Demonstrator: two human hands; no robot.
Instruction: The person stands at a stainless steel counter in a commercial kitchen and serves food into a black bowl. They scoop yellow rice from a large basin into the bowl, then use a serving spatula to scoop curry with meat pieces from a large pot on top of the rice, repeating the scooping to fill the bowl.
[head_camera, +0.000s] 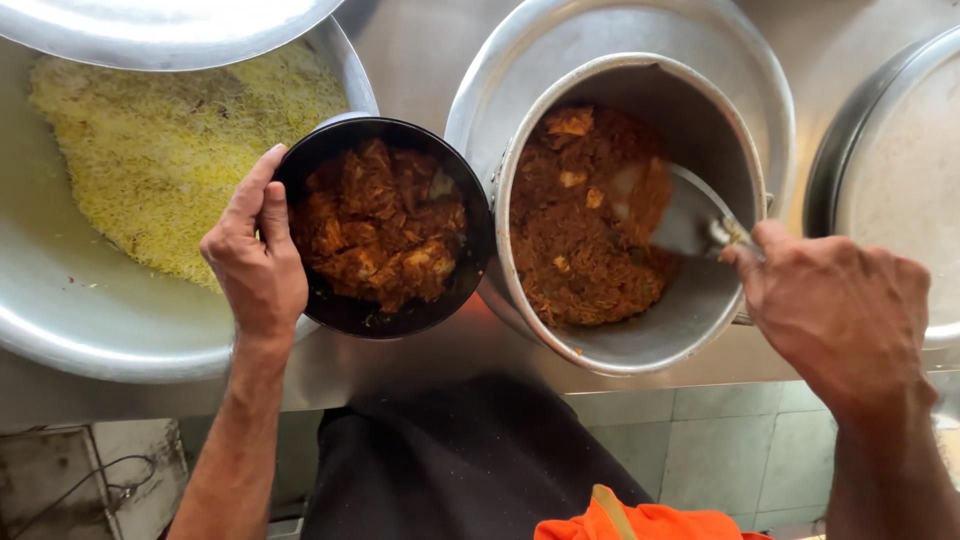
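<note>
Right hand (835, 310) grips a ladle (690, 215), handle running right, bowl pointing left into the pot (620, 345); left hand (255, 260) clasps the black bowl (385, 225).

I held a round black bowl (385, 228) level by its left rim, heaped with reddish-brown meaty rice. Just beside it on the right stood a tilted metal pot (630, 215), partly filled with the same rice, my metal ladle (690, 215) dipped inside.
</note>
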